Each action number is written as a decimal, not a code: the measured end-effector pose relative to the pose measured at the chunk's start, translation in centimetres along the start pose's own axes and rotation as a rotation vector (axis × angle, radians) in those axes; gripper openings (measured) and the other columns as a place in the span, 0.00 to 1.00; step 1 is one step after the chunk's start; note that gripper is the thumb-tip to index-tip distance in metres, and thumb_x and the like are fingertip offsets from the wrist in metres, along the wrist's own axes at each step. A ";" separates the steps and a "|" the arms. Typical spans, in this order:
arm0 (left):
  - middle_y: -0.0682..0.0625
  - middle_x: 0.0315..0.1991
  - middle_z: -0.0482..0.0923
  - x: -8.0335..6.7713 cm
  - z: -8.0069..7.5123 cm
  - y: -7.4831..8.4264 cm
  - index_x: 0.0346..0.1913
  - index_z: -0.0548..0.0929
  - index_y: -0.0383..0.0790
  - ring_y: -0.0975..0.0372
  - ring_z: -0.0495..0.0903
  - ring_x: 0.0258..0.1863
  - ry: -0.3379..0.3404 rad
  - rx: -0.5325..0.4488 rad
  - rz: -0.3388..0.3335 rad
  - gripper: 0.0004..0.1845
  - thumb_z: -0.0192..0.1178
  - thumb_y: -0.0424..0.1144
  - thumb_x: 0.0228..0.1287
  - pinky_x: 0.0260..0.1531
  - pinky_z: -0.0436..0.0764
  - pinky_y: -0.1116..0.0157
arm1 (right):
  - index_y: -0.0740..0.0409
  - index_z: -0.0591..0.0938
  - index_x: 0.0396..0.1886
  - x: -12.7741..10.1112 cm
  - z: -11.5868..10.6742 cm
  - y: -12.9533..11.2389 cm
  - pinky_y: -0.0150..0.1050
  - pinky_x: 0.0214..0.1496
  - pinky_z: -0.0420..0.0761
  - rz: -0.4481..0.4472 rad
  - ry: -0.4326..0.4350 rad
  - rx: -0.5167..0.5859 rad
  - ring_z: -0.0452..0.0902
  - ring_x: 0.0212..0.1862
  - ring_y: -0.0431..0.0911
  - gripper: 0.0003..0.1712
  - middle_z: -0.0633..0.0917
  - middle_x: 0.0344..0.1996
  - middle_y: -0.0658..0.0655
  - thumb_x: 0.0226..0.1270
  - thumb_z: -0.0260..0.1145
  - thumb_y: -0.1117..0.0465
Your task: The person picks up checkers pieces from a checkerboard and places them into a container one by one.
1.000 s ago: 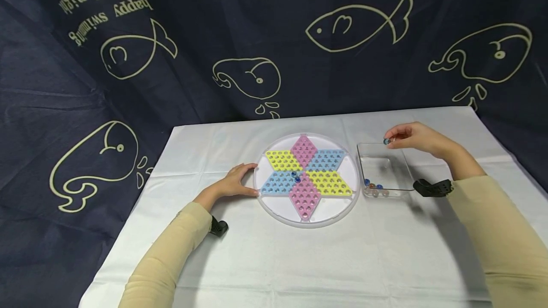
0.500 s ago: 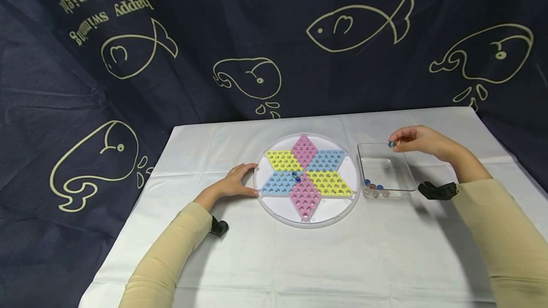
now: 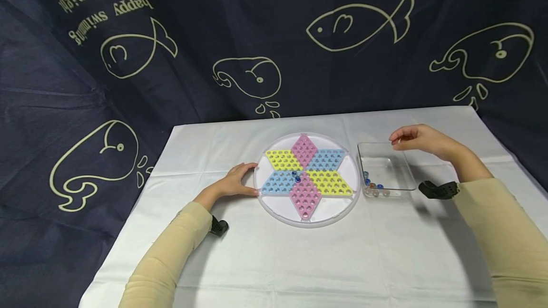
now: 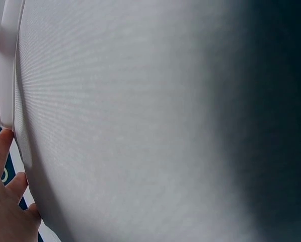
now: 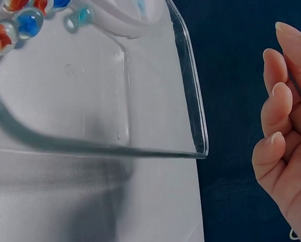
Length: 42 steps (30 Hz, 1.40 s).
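Note:
My left hand (image 3: 233,183) rests with thumb and fingertips spread against the left rim of a round white Chinese checkers board (image 3: 269,206). Its pink, yellow and blue points are full of holes, and two blue marbles (image 3: 298,179) sit near its centre. Over the far right part of a clear plastic box (image 3: 387,175) hovers my right hand (image 3: 421,138), its fingers loosely bent and holding nothing. Below it in the box, a teal marble (image 5: 85,16) lies beside several blue and orange marbles (image 5: 29,22), as the right wrist view shows.
A white cloth (image 3: 325,260) covers the table. Behind it hangs a dark blue curtain (image 3: 239,23) with fish and whale drawings. The box stands just right of the board, its thin walls rising above the cloth.
The teal marble has left my right hand's fingertips and now lies at the left side of the box. My right hand shifted slightly right earlier; the left hand stays put.

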<state>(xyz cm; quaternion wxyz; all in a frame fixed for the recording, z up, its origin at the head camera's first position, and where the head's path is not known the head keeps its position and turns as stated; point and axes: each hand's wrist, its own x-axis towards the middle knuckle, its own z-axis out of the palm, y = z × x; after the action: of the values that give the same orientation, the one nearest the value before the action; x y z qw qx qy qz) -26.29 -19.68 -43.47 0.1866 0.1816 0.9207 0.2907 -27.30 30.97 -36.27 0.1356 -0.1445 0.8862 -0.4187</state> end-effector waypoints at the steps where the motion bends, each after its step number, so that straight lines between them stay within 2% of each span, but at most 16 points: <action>1: 0.37 0.71 0.47 0.0 0.0 0.0 0.68 0.58 0.47 0.45 0.39 0.71 0.001 0.010 -0.003 0.48 0.69 0.56 0.45 0.66 0.44 0.43 | 0.63 0.77 0.43 0.0 0.0 -0.1 0.24 0.40 0.74 -0.001 0.003 -0.003 0.75 0.38 0.30 0.12 0.80 0.33 0.38 0.63 0.61 0.62; 8: 0.39 0.71 0.47 0.1 0.1 0.1 0.68 0.57 0.49 0.46 0.39 0.71 -0.003 0.037 -0.014 0.46 0.68 0.53 0.47 0.66 0.46 0.44 | 0.64 0.76 0.45 0.5 0.5 -0.9 0.24 0.41 0.75 -0.055 0.006 0.019 0.75 0.39 0.29 0.14 0.80 0.34 0.38 0.63 0.62 0.61; 15: 0.39 0.71 0.47 0.2 0.1 0.0 0.68 0.57 0.48 0.46 0.40 0.71 0.003 0.038 -0.011 0.47 0.68 0.54 0.46 0.66 0.46 0.44 | 0.65 0.75 0.47 1.9 1.8 -2.0 0.25 0.41 0.75 -0.103 -0.012 0.050 0.75 0.39 0.31 0.15 0.80 0.34 0.40 0.62 0.62 0.62; 22: 0.40 0.71 0.47 0.3 0.1 0.0 0.68 0.57 0.49 0.46 0.39 0.71 -0.001 0.042 -0.024 0.46 0.68 0.53 0.46 0.66 0.45 0.44 | 0.68 0.75 0.49 3.6 3.9 -4.0 0.28 0.42 0.75 -0.121 -0.051 0.055 0.74 0.40 0.35 0.20 0.81 0.38 0.53 0.60 0.64 0.61; 30: 0.39 0.71 0.47 0.2 0.1 -0.1 0.68 0.56 0.49 0.46 0.39 0.71 -0.002 0.040 -0.022 0.47 0.68 0.54 0.46 0.66 0.46 0.44 | 0.68 0.76 0.49 5.3 6.1 -5.8 0.30 0.43 0.75 -0.131 -0.098 0.103 0.74 0.40 0.38 0.20 0.80 0.38 0.53 0.59 0.65 0.61; 37: 0.39 0.71 0.46 0.2 0.1 0.0 0.68 0.56 0.50 0.47 0.39 0.71 -0.002 0.033 -0.033 0.47 0.68 0.54 0.46 0.66 0.46 0.44 | 0.71 0.75 0.50 6.3 8.1 -6.4 0.33 0.41 0.75 -0.160 -0.138 0.105 0.74 0.36 0.39 0.22 0.81 0.42 0.64 0.59 0.64 0.62; 42: 0.39 0.71 0.46 0.2 0.1 0.0 0.68 0.57 0.51 0.47 0.39 0.71 -0.003 0.031 -0.037 0.47 0.68 0.54 0.46 0.66 0.46 0.44 | 0.71 0.75 0.51 6.7 9.3 -6.7 0.37 0.43 0.76 -0.162 -0.179 0.105 0.74 0.36 0.40 0.22 0.80 0.45 0.67 0.59 0.64 0.62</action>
<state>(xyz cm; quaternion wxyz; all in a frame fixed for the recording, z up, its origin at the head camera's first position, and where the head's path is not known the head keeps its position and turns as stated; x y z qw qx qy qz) -26.45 -19.56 -43.65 0.1904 0.1680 0.9280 0.2725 -29.19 17.85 -37.57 0.1872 -0.2449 0.8330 -0.4595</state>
